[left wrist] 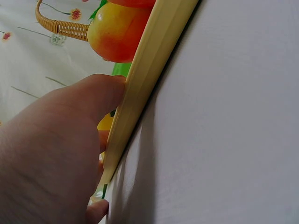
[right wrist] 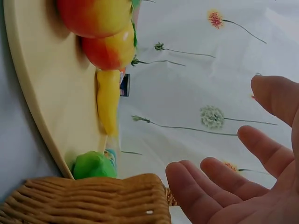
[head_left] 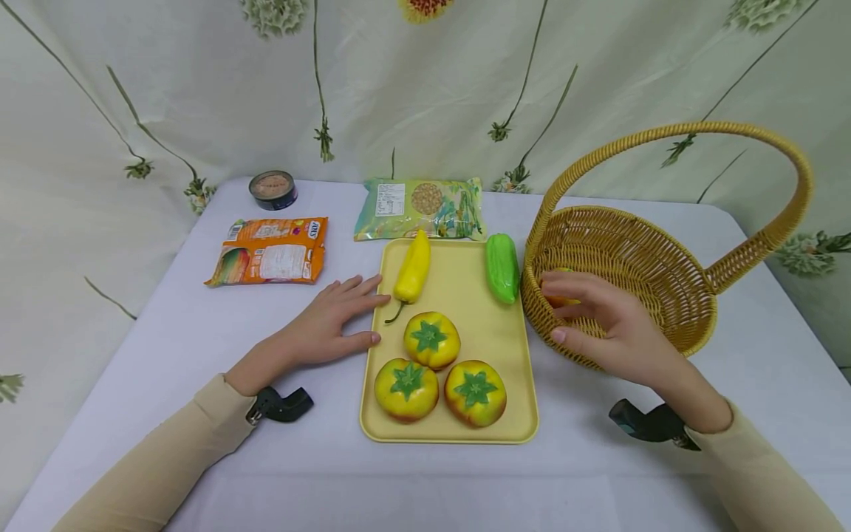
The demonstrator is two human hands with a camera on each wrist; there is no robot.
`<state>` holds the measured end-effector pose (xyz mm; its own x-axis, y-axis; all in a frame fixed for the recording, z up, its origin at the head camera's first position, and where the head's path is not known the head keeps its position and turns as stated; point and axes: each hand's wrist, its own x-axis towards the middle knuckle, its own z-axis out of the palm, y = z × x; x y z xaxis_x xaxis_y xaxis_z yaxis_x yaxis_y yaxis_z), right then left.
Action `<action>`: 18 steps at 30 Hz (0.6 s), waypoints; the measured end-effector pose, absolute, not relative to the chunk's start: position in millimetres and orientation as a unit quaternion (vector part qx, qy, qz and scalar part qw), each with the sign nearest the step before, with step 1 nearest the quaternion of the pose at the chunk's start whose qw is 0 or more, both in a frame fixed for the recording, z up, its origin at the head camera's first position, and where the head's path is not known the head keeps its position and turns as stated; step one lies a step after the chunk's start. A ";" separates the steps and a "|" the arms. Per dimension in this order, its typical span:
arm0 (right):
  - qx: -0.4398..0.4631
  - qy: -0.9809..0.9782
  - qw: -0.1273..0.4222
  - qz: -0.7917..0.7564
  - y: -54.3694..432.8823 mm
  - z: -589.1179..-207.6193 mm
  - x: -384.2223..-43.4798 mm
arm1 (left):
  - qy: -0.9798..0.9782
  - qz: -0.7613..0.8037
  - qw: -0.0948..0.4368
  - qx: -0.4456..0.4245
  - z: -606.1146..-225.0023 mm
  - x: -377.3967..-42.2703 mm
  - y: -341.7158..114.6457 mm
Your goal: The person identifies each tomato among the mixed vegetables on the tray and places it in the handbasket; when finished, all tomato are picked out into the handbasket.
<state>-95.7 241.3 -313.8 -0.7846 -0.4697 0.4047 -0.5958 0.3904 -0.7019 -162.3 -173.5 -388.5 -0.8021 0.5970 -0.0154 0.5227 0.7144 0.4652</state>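
My left hand [head_left: 332, 322] rests its outstretched fingertips and thumb against the left rim of a pale yellow tray [head_left: 462, 292]. On the tray lie three yellow-orange persimmons [head_left: 432, 340], a yellow pepper [head_left: 414, 267] and, at the right rim, a green cucumber-like vegetable [head_left: 502, 269]. My right hand [head_left: 618, 325] hovers over the near left side of a wicker basket [head_left: 628, 247], its fingers loosely bent and apart. Beneath those fingers an orange-yellow fruit [head_left: 561, 299] shows in the basket, mostly hidden. In the right wrist view, nothing sits between the right hand's fingers [right wrist: 224, 182].
Behind the tray lies a green bag of beans or grains [head_left: 425, 210]. An orange snack packet [head_left: 271, 250] and a small round tin [head_left: 273, 190] are at the back left. The basket's tall handle [head_left: 671, 133] arches up at the right, before a flowered cloth.
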 end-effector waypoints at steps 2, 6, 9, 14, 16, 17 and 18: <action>0.341 -0.824 0.057 0.450 238.1 -317.1 -95.1 | 0.922 0.226 0.083 0.304 -388.6 -162.3 -173.5; 0.377 -0.828 0.047 0.413 231.4 -324.8 -94.2 | 0.922 0.226 0.083 0.302 -388.8 -162.6 -173.4; 0.399 -0.828 0.039 0.392 226.5 -331.3 -93.2 | 0.923 0.226 0.084 0.301 -388.6 -162.7 -173.3; 0.394 -0.834 -0.027 0.386 217.8 -339.3 -87.9 | 0.923 0.226 0.083 0.301 -388.0 -162.4 -173.3; 0.396 -0.836 -0.052 0.377 214.2 -342.1 -85.8 | 0.923 0.225 0.082 0.302 -388.2 -162.2 -173.4; 0.402 -0.834 -0.060 0.373 212.7 -343.8 -84.8 | 0.922 0.226 0.082 0.302 -388.2 -162.1 -173.3; 0.409 -0.832 -0.066 0.369 211.1 -345.3 -84.1 | 0.922 0.226 0.082 0.303 -388.2 -162.0 -173.4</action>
